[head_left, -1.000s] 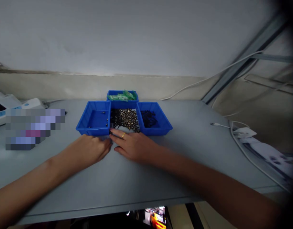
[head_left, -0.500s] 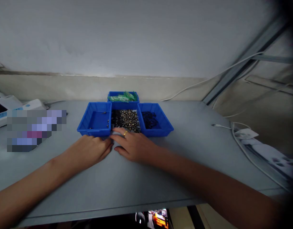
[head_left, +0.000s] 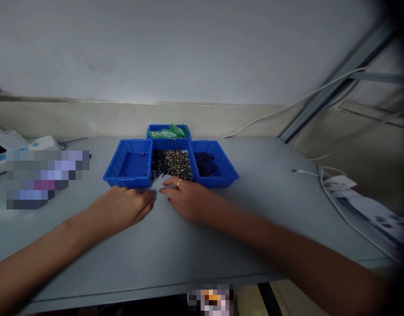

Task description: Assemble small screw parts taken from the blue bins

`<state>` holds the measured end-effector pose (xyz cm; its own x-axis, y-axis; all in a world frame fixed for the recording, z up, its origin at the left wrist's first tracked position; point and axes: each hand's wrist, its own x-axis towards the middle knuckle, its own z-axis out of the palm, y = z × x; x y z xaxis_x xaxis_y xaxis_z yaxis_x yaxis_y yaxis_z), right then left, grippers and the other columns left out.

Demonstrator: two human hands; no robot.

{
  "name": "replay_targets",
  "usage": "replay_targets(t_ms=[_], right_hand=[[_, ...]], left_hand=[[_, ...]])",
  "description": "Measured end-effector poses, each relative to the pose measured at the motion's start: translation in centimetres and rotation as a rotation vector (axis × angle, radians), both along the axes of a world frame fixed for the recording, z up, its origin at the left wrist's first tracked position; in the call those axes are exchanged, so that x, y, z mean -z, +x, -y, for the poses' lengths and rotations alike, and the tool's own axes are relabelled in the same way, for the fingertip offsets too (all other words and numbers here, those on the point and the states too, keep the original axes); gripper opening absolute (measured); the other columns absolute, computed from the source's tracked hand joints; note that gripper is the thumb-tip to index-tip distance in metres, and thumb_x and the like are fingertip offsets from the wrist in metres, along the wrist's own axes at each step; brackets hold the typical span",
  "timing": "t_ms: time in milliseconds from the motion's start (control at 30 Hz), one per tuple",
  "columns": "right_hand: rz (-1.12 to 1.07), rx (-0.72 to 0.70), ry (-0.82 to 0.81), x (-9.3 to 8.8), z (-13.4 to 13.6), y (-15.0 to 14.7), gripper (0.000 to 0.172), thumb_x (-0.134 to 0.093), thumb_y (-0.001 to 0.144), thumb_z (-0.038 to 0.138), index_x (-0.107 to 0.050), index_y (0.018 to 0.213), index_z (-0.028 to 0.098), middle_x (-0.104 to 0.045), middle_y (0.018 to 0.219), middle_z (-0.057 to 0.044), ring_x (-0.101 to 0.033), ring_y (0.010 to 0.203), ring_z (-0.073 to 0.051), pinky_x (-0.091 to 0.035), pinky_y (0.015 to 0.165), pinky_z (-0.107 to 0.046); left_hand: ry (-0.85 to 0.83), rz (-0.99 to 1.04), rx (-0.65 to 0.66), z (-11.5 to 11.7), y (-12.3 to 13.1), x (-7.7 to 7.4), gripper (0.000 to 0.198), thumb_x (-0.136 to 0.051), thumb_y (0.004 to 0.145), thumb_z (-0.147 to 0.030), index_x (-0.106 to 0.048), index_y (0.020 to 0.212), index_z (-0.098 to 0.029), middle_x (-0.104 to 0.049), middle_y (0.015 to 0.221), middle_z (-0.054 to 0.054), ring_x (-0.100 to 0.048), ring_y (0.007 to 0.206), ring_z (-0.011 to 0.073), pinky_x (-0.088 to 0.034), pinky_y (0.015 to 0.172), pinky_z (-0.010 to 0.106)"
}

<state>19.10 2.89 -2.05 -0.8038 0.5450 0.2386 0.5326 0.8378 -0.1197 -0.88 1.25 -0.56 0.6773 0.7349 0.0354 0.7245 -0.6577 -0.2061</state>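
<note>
My left hand [head_left: 129, 205] rests at the front edge of the left blue bin [head_left: 114, 169], its fingers curled closed. Whatever they hold, if anything, is hidden. To its right, my right hand [head_left: 190, 197] reaches toward the front of a pile of small screws [head_left: 175, 161], brass-coloured and black, between two bins. Its fingers are slightly bent and apart, with nothing visible in them. A few small screws lie in the left bin. Dark small parts [head_left: 205, 163] fill some of the right blue bin [head_left: 226, 169].
Behind the pile stands another blue bin [head_left: 169, 144] with green plastic bags [head_left: 171, 131]. Power strips lie at the left [head_left: 45, 144] and right [head_left: 376, 210], with white cables [head_left: 337, 206]. A blurred-out object [head_left: 47, 180] lies left on the grey table [head_left: 139, 259].
My right hand has drawn back to the right, away from my left hand's fingertips, so a gap now shows between them. My left hand stays nearly in place.
</note>
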Motion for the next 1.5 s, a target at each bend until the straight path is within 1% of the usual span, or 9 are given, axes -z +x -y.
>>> replay_targets(t_ms=[67,233,400,533,633,767,900,1167,1500], right_hand=[[0.021,0.026,0.040,0.1,0.2,0.2,0.025,-0.035,0.084,0.010,-0.050,0.104,0.012,-0.048,0.112,-0.012,-0.050,0.091,-0.016,-0.043,0.079,-0.030],[0.101,-0.060,0.062,0.3,0.2,0.4,0.020,-0.038,0.081,0.006,-0.054,0.090,0.012,-0.055,0.093,-0.008,-0.049,0.088,-0.015,-0.041,0.081,-0.027],[0.079,0.081,0.119,0.1,0.4,0.6,0.023,-0.037,0.083,0.009,-0.052,0.100,0.012,-0.050,0.109,-0.012,-0.049,0.091,-0.017,-0.042,0.079,-0.030],[0.174,0.049,0.112,0.2,0.3,0.7,0.016,-0.039,0.081,0.008,-0.054,0.087,0.012,-0.055,0.089,-0.008,-0.048,0.085,-0.018,-0.042,0.077,-0.030],[0.156,0.055,0.090,0.3,0.1,0.8,0.016,-0.039,0.081,0.008,-0.053,0.086,0.014,-0.054,0.087,-0.006,-0.048,0.081,-0.016,-0.042,0.075,-0.028],[0.111,0.037,0.071,0.2,0.1,0.7,0.016,-0.038,0.084,0.012,-0.053,0.089,0.015,-0.055,0.087,-0.004,-0.048,0.082,-0.015,-0.041,0.074,-0.028],[0.062,0.004,0.055,-0.1,0.4,0.4,0.019,-0.035,0.088,0.017,-0.054,0.087,0.016,-0.055,0.084,-0.004,-0.049,0.083,-0.015,-0.039,0.075,-0.028],[-0.068,-0.040,-0.141,-0.8,0.4,0.0,0.017,-0.040,0.087,0.022,-0.055,0.083,0.015,-0.057,0.080,-0.003,-0.050,0.078,-0.013,-0.039,0.071,-0.025],[-0.138,0.054,-0.263,-1.2,0.6,0.1,0.017,-0.041,0.086,0.028,-0.053,0.087,0.017,-0.057,0.082,-0.002,-0.052,0.077,-0.013,-0.038,0.069,-0.025]], left_hand=[[-0.018,-0.007,0.013,0.0,0.0,-0.1,0.029,-0.031,0.088,-0.028,-0.057,0.080,-0.018,-0.057,0.065,0.004,-0.054,0.060,0.0162,-0.035,0.055,0.028],[-0.049,0.019,0.047,-0.2,-0.2,-0.1,0.029,-0.031,0.088,-0.028,-0.058,0.083,-0.018,-0.058,0.065,0.003,-0.056,0.059,0.0156,-0.035,0.053,0.028],[-0.075,0.031,0.054,-0.2,-0.1,-0.3,0.029,-0.031,0.088,-0.028,-0.058,0.083,-0.019,-0.058,0.064,0.003,-0.056,0.060,0.0156,-0.035,0.053,0.027],[-0.089,0.035,0.058,-0.1,0.1,-0.4,0.029,-0.031,0.088,-0.028,-0.058,0.083,-0.019,-0.058,0.065,0.003,-0.056,0.062,0.0157,-0.035,0.054,0.027],[-0.072,0.050,0.071,-0.1,0.1,-0.3,0.028,-0.032,0.088,-0.028,-0.058,0.085,-0.019,-0.058,0.065,0.003,-0.056,0.061,0.0153,-0.035,0.053,0.027],[-0.022,0.047,0.002,0.0,0.2,-0.1,0.029,-0.032,0.088,-0.033,-0.056,0.082,-0.017,-0.057,0.063,0.004,-0.056,0.058,0.0166,-0.035,0.050,0.026],[-0.013,0.069,-0.024,0.1,0.4,0.0,0.026,-0.033,0.087,-0.036,-0.052,0.089,-0.018,-0.058,0.066,0.003,-0.056,0.059,0.0173,-0.036,0.049,0.026],[-0.177,0.177,0.062,0.2,0.6,0.3,0.023,-0.034,0.088,-0.032,-0.051,0.081,-0.019,-0.058,0.069,0.000,-0.057,0.062,0.0142,-0.035,0.053,0.025],[-0.177,0.233,0.079,0.1,0.5,0.2,0.027,-0.031,0.089,-0.032,-0.054,0.082,-0.019,-0.059,0.068,0.000,-0.056,0.063,0.0138,-0.034,0.056,0.026]])
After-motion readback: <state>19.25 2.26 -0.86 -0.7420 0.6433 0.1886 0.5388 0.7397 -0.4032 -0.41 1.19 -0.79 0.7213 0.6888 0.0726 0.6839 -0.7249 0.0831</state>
